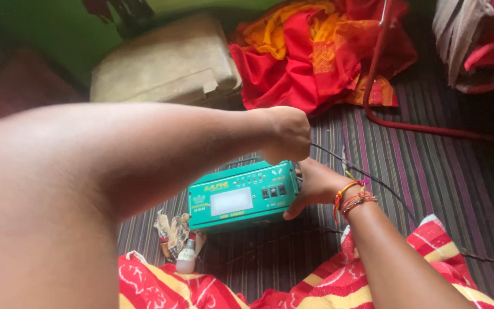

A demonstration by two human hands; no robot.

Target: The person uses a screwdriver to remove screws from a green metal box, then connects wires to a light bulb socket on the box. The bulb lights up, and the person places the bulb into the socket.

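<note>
A green box-shaped electrical device (238, 197) with a white panel and small black switches on its front stands on a striped mat. My left hand (284, 134) is above its right top corner, fingers closed; what it grips is hidden. My right hand (313, 186), with thread bands at the wrist, holds the device's right side, thumb against the lower front corner. A thin black wire (367, 174) runs from behind my left hand off to the right.
A small white bottle (186, 257) and crumpled wrappers (172, 232) lie left of the device. A beige cushion (170, 63) and red and orange cloth (315, 51) sit behind. A dark red cord (407, 127) crosses the striped mat (447, 183).
</note>
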